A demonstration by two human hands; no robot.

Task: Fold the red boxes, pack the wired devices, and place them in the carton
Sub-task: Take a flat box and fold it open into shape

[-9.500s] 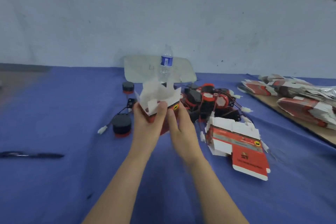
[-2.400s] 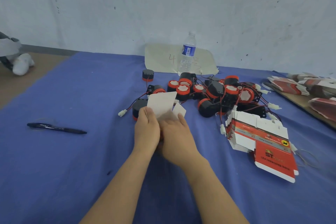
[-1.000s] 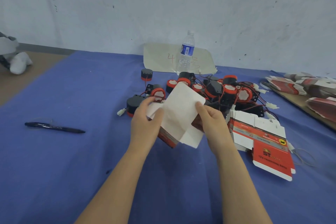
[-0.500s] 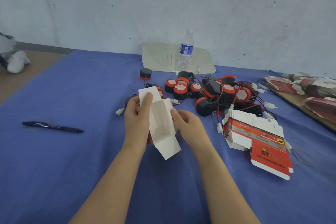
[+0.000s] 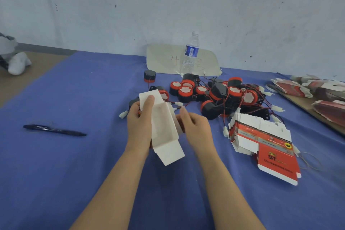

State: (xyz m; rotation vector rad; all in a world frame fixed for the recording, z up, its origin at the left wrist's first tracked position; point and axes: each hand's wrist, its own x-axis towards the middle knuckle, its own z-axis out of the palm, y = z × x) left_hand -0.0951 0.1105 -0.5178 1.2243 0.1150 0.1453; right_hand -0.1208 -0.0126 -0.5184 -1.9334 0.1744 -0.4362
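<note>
I hold a half-formed red box (image 5: 164, 129) above the blue table, its white inside facing me and its flaps sticking out at both ends. My left hand (image 5: 140, 123) grips its left wall, thumb pressed on the upper flap. My right hand (image 5: 196, 129) holds the right wall. A heap of black-and-red wired devices (image 5: 218, 95) lies just beyond my hands. A stack of flat red box blanks (image 5: 261, 142) lies to the right. No carton is in view.
A water bottle (image 5: 190, 54) stands on a paper sheet (image 5: 164, 59) at the wall. A black pen (image 5: 54, 129) lies at the left. More flat blanks (image 5: 321, 93) are piled on a board at the far right. One device (image 5: 149, 76) sits apart.
Over the last second the box went from a spread sheet to an open-topped trough between my hands. My right hand moved in against its right wall.
</note>
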